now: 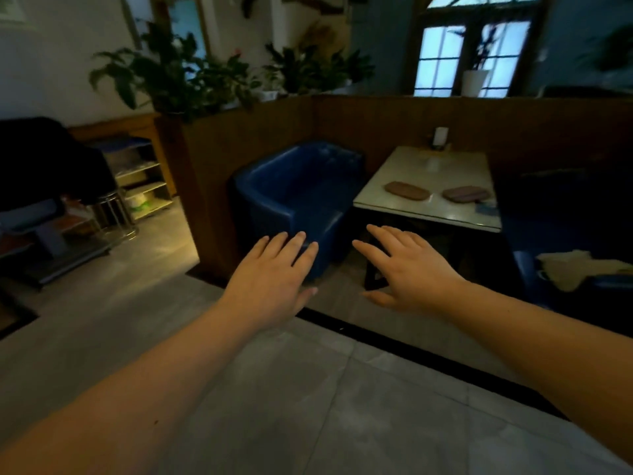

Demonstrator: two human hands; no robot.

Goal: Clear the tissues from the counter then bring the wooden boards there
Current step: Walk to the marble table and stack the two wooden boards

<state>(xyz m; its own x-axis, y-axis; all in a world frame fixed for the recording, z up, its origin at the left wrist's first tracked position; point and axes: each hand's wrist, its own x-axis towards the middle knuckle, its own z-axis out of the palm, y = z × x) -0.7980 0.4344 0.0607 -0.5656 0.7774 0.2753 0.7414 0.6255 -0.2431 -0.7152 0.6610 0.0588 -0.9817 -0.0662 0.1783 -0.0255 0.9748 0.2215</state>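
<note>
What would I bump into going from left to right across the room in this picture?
Shelf → stool → blue armchair → table with two wooden boards, left board then right board.

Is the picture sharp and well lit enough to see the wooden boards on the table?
Head view: dim overall, the windows overexposed, edges bent by the wide lens; the two wooden boards show as soft brown shapes on the pale table, without grain.
</note>
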